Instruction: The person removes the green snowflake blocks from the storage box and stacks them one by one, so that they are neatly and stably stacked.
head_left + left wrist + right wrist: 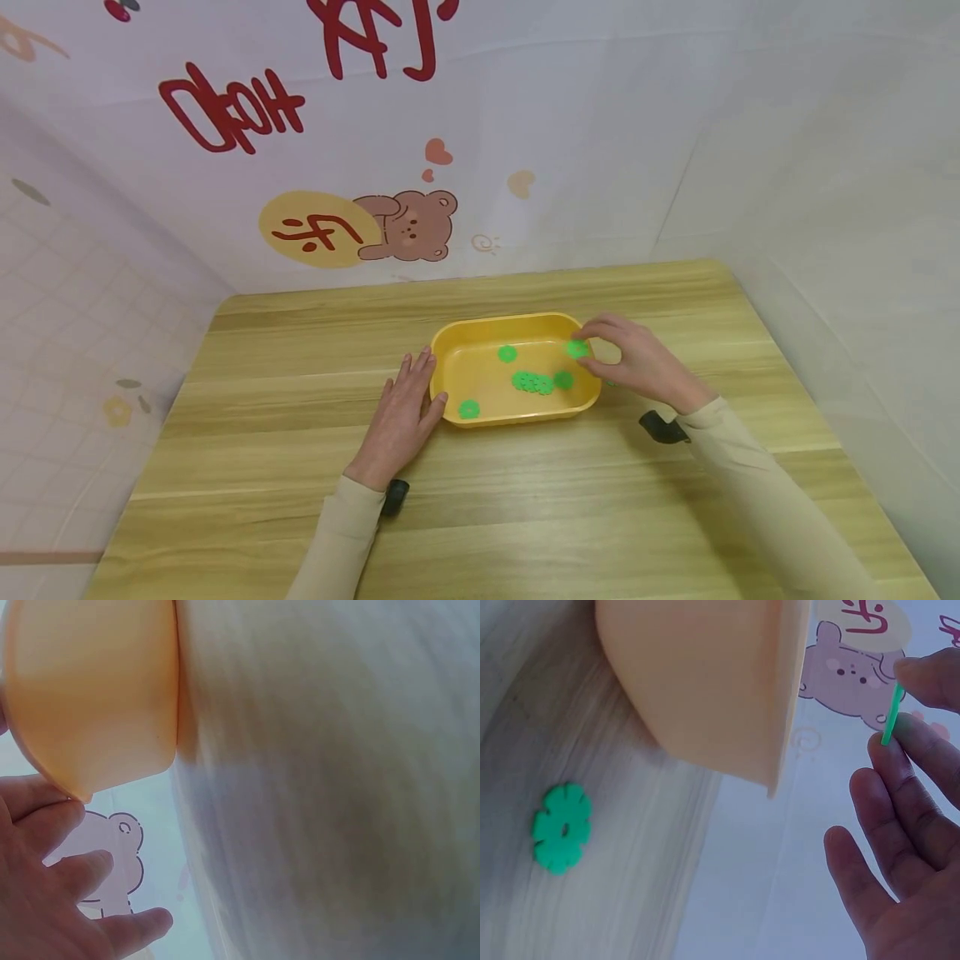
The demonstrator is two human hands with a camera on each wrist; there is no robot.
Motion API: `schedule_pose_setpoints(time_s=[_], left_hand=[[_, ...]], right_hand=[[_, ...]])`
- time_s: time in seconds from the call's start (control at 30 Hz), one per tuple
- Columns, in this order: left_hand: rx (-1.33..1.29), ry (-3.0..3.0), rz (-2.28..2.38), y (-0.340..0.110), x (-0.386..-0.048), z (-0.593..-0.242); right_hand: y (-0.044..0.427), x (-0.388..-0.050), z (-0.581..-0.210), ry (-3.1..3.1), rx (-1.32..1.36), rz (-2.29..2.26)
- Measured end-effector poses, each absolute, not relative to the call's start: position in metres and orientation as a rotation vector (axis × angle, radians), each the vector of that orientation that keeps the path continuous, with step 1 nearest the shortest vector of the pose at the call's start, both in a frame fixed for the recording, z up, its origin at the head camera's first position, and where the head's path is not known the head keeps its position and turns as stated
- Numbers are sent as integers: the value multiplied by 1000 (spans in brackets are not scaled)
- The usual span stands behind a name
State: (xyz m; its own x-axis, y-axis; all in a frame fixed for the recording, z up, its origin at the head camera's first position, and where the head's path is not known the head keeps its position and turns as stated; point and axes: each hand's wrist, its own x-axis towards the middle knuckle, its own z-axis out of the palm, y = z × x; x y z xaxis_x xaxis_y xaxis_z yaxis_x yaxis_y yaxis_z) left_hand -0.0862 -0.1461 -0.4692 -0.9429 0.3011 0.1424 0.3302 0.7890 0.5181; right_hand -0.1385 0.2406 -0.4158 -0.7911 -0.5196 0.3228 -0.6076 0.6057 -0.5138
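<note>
A yellow oval-cornered plastic basin [487,417] stands on the table with several green flower-shaped snowflake discs [532,382] lying on its floor. My right hand [637,362] is over the basin's right end. Between thumb and fingertips it pinches one green snowflake disc [892,716], seen nearly edge-on in the right wrist view. The left hand [401,421] touches the basin's left rim, its fingers spread and fairly straight. Outside the basin, another green snowflake disc [562,829] lies flat on the table; in the head view my right hand mostly hides it.
The wood-grain table [525,517] reaches back to a white wall covering [585,108] printed with a bear [411,225] and red characters. Further white coverings rise along the left and right sides. A dark strap piece [663,427] hangs at my right wrist.
</note>
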Motion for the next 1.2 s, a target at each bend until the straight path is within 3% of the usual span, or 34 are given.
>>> schedule_pose_setpoints(time_s=[1.2], left_hand=[[-533,-2929,-866,-148,-87,-469]], right_hand=[[291,-132,-440,-2873,827,843]])
